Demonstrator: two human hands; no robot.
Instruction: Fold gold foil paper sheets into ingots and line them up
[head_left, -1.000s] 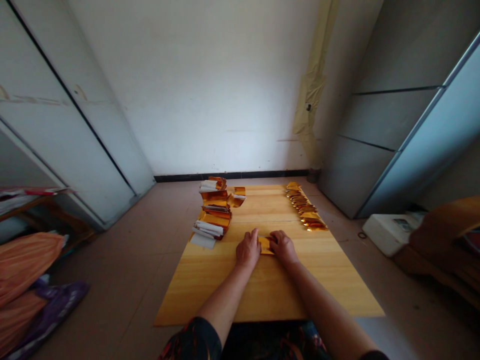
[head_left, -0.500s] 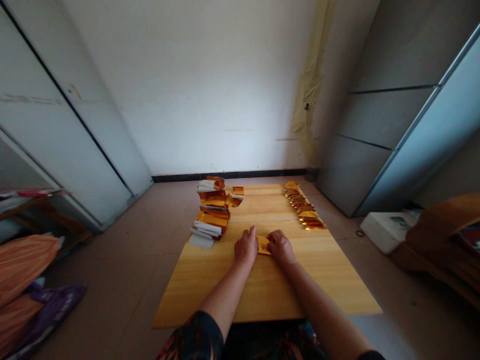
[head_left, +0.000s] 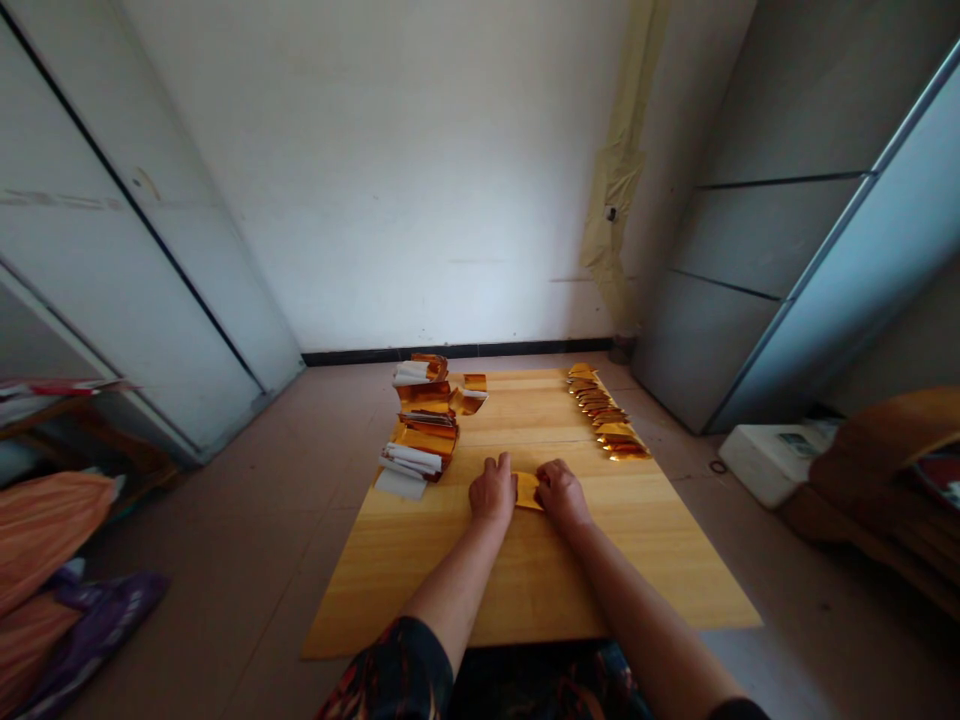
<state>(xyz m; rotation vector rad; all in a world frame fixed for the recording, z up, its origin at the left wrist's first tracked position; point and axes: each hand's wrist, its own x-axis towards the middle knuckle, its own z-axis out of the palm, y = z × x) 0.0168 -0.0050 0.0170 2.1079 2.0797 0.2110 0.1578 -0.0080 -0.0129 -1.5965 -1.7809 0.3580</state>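
A small piece of gold foil paper [head_left: 528, 491] lies on the wooden table [head_left: 540, 590] between my two hands. Closed at its left edge is my left hand [head_left: 493, 490], with fingertips hidden behind the knuckles. My right hand [head_left: 562, 492] grips the opposite edge, its fingers curled and pressed together. Toward the far left of the table, gold and white paper sheets [head_left: 427, 425] lie in loose, curled stacks. Along the far right edge runs a row of folded gold paper pieces [head_left: 604, 410], overlapping one another.
A white wall [head_left: 435, 200] stands beyond the table, with grey cabinets [head_left: 750, 240] at the right. On the floor are a white box [head_left: 765, 460] at the right and orange and purple bags [head_left: 60, 560] at the left.
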